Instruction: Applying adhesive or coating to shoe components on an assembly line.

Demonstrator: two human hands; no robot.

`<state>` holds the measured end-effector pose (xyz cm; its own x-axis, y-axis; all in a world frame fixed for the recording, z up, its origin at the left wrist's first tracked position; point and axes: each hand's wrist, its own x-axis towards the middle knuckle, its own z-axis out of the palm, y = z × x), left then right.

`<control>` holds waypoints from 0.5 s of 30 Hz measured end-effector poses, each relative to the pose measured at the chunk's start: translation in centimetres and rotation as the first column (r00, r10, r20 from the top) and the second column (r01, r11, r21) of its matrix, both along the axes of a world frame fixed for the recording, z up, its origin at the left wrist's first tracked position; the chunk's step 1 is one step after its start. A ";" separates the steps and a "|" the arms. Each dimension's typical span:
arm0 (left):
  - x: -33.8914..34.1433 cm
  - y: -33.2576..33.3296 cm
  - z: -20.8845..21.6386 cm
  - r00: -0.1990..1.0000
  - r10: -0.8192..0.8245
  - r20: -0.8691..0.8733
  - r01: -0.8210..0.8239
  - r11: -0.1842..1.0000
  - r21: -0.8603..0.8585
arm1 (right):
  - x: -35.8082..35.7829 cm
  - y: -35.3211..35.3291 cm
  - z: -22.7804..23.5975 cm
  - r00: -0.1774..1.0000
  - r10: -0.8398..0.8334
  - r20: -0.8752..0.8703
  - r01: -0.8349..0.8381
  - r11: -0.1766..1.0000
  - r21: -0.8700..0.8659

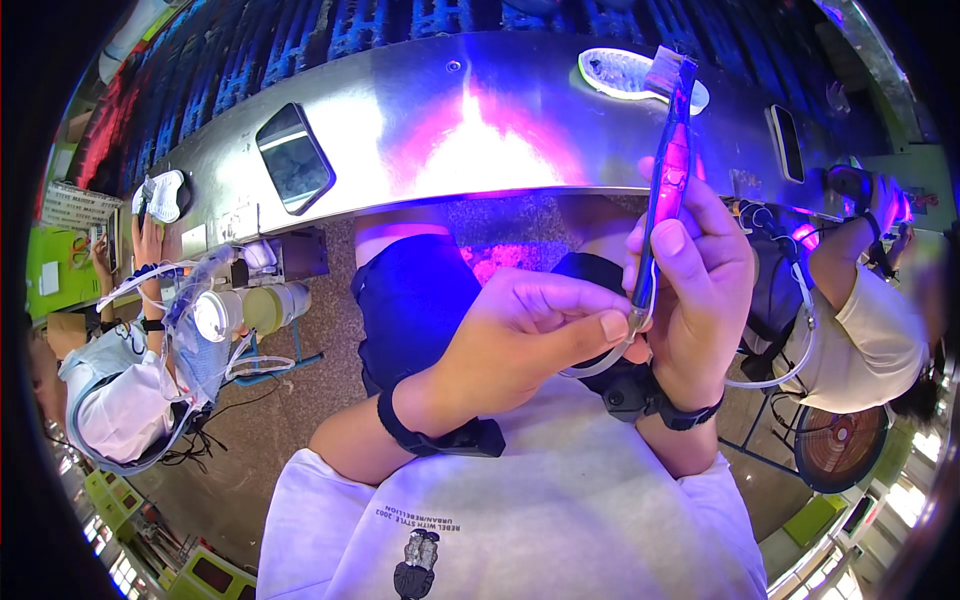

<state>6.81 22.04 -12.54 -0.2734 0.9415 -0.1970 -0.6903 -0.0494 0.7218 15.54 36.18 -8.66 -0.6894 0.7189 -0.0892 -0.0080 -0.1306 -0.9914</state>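
My right hand [705, 275] is wrapped round the dark handle of a glue brush [668, 180], which stands nearly upright with its flat bristles at the top. At the lower end of the handle, my left hand [520, 335] pinches the metal fitting between thumb and fingers. A thin clear tube [596, 368] runs from that fitting down past my left fingertips. Behind the brush head, a white shoe sole [612, 76] lies on the metal bench, partly covered by the bristles.
The metal bench [385, 130] curves across in front of me, with a slatted conveyor [300, 45] beyond it. Phones lie on it at left [293, 158] and right [786, 143]. Co-workers sit on both sides. White tubs [222, 315] stand at left; a round fan [840, 447] is at right.
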 end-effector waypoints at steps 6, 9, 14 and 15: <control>0.4 -0.1 -0.5 0.998 0.014 0.057 -0.019 0.995 0.096 | 0.2 0.1 0.3 0.998 0.004 -0.063 -0.008 0.998 -0.059; 0.4 -0.3 -0.6 0.999 0.021 0.046 -0.025 0.997 0.079 | -0.2 -0.1 0.3 0.998 -0.007 -0.064 0.004 0.999 -0.046; 0.1 -0.2 0.1 0.998 0.012 -0.055 -0.014 0.999 -0.039 | -0.5 -0.3 0.2 0.993 -0.070 -0.095 0.069 0.998 -0.012; 0.2 -0.2 -0.1 0.986 0.034 -0.165 -0.039 0.999 -0.027 | -0.4 -0.3 0.4 0.997 -0.053 -0.054 0.054 0.999 0.004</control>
